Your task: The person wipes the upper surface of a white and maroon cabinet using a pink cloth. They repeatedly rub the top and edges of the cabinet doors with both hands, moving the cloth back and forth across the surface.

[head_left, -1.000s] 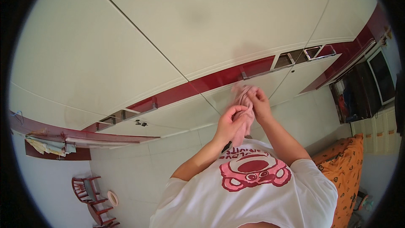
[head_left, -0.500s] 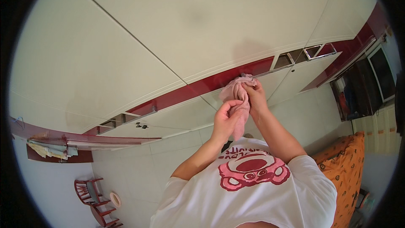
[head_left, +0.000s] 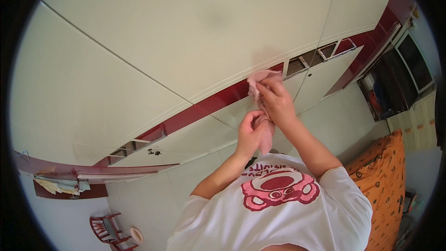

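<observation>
In the head view, the left hand (head_left: 249,132) is curled around the lower part of a pink cloth (head_left: 265,143), whose end hangs below it. The right hand (head_left: 278,103), just beyond, grips the cloth's upper part between thumb and fingers; the loose edge spreads before the red strip (head_left: 218,102) of a cream cabinet (head_left: 204,37). Whether they touch cannot be told. Orange patterned fabric (head_left: 378,181) lies at the right.
</observation>
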Demonstrator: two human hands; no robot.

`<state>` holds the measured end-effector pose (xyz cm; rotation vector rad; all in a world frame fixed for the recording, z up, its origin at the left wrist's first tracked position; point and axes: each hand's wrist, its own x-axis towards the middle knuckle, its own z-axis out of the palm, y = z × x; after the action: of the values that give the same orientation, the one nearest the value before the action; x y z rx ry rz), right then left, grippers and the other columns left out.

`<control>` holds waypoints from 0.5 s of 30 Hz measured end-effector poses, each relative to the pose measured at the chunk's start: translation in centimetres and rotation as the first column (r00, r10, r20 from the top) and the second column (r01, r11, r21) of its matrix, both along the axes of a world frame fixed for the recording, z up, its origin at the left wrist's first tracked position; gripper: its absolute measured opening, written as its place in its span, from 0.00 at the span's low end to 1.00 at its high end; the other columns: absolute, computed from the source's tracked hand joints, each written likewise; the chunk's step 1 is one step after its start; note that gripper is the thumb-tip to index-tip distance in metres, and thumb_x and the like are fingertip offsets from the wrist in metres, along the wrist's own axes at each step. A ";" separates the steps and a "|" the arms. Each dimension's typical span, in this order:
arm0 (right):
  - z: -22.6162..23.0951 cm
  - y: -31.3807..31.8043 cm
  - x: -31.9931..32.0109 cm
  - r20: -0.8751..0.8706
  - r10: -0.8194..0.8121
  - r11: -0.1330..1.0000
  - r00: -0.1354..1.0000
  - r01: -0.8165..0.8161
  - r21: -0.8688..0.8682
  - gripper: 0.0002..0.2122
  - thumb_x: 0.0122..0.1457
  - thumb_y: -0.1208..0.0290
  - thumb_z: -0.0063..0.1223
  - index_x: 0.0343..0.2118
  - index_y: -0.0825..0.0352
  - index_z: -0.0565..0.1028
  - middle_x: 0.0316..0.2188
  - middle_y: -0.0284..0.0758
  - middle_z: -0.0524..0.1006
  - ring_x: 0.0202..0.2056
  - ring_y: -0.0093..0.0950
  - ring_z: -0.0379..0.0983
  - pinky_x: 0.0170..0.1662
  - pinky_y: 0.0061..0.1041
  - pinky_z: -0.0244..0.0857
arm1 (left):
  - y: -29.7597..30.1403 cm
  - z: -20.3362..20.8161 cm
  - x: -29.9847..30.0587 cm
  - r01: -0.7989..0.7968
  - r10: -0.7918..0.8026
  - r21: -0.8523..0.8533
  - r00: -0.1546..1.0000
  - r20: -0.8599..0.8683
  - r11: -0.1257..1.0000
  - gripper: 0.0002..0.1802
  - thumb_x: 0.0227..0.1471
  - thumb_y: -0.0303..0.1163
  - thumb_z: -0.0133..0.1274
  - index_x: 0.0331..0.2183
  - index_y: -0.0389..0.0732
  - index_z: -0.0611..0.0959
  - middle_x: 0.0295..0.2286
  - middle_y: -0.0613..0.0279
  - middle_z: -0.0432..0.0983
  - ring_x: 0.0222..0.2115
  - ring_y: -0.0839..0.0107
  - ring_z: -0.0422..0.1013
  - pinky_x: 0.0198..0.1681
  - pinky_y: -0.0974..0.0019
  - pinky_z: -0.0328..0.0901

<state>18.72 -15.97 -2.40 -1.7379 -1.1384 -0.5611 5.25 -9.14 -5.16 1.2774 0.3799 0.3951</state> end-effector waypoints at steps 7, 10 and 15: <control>-2.1 -1.1 2.5 0.161 -0.042 0.997 0.986 0.052 -0.055 0.15 0.44 0.73 0.57 0.38 0.61 0.81 0.35 0.30 0.77 0.36 0.33 0.75 0.34 0.30 0.72 | 0.1 -1.3 2.3 0.024 -0.021 0.087 0.999 -0.041 0.996 0.15 0.55 0.21 0.55 0.46 0.33 0.75 0.40 0.59 0.76 0.39 0.75 0.72 0.45 0.71 0.69; -1.9 -2.1 3.8 0.239 -0.096 0.991 0.966 0.117 -0.073 0.14 0.42 0.72 0.57 0.36 0.60 0.80 0.34 0.29 0.77 0.35 0.33 0.74 0.33 0.30 0.71 | -0.1 -2.9 4.1 0.046 -0.047 0.247 0.999 -0.001 0.968 0.15 0.54 0.21 0.55 0.45 0.33 0.76 0.40 0.60 0.76 0.39 0.76 0.72 0.44 0.72 0.69; -3.7 -6.1 8.8 0.285 -0.292 0.948 0.913 0.316 -0.039 0.10 0.41 0.78 0.58 0.31 0.64 0.77 0.34 0.34 0.75 0.37 0.37 0.72 0.37 0.33 0.69 | -1.5 -3.1 6.1 0.029 -0.038 0.392 0.999 0.015 0.920 0.13 0.55 0.22 0.54 0.44 0.35 0.78 0.38 0.64 0.77 0.37 0.79 0.72 0.41 0.73 0.69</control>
<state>27.48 -22.10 -6.06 -1.9707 -1.0967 -0.9856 11.35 -10.62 -8.24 1.6672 0.2660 0.4712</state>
